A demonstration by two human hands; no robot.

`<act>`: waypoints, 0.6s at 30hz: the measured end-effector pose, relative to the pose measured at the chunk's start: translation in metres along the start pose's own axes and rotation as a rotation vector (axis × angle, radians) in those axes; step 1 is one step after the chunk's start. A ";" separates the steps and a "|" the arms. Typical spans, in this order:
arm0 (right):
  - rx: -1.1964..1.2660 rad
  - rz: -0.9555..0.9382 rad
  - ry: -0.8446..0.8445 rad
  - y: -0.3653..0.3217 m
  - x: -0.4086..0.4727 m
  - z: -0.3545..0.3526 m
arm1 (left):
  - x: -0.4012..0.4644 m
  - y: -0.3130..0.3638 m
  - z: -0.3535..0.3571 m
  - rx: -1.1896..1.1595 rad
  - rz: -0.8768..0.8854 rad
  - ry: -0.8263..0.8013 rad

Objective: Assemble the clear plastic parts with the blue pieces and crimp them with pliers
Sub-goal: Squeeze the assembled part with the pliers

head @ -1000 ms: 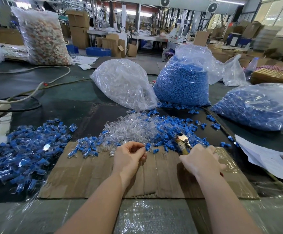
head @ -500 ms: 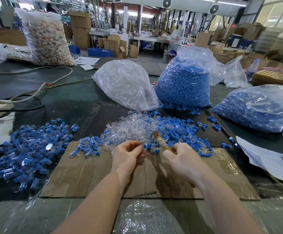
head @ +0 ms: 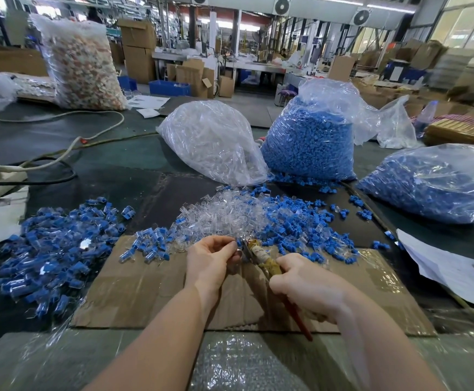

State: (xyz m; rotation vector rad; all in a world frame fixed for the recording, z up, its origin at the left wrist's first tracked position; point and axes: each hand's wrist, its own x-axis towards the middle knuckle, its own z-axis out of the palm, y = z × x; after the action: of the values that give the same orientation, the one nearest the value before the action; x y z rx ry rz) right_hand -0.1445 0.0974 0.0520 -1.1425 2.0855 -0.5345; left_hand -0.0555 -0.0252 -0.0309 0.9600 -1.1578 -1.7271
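My left hand (head: pixel 212 259) pinches a small clear-and-blue part (head: pixel 238 251) above the cardboard sheet (head: pixel 145 289). My right hand (head: pixel 306 286) grips the pliers (head: pixel 261 255) by their handles, and the jaws meet the part at my left fingertips. A red handle tip pokes out below my right wrist. Behind the hands lies a heap of loose clear parts (head: pixel 224 215) mixed with loose blue pieces (head: pixel 295 218). A pile of joined blue-and-clear parts (head: pixel 52 244) spreads at the left.
A bag of clear parts (head: pixel 213 142) and two bags of blue pieces (head: pixel 312 139) (head: pixel 433 184) stand behind the heaps. White papers (head: pixel 450 269) lie at the right edge. Cables (head: pixel 60 156) and a power strip cross the left of the table.
My right hand has swung the pliers left from the blue pieces to the part in my left hand. The left hand has stayed in place.
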 end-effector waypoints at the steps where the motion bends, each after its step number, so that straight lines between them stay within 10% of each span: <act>1: -0.004 0.007 -0.017 0.000 0.000 0.000 | 0.000 0.000 0.000 0.010 0.004 0.002; 18: 0.005 0.082 -0.015 0.001 0.000 -0.004 | 0.002 -0.006 -0.002 0.086 0.027 -0.018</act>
State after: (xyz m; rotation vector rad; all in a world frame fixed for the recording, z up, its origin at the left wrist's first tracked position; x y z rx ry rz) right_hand -0.1479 0.0979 0.0539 -1.0507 2.1066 -0.4902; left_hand -0.0557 -0.0260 -0.0375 0.9779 -1.2602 -1.6790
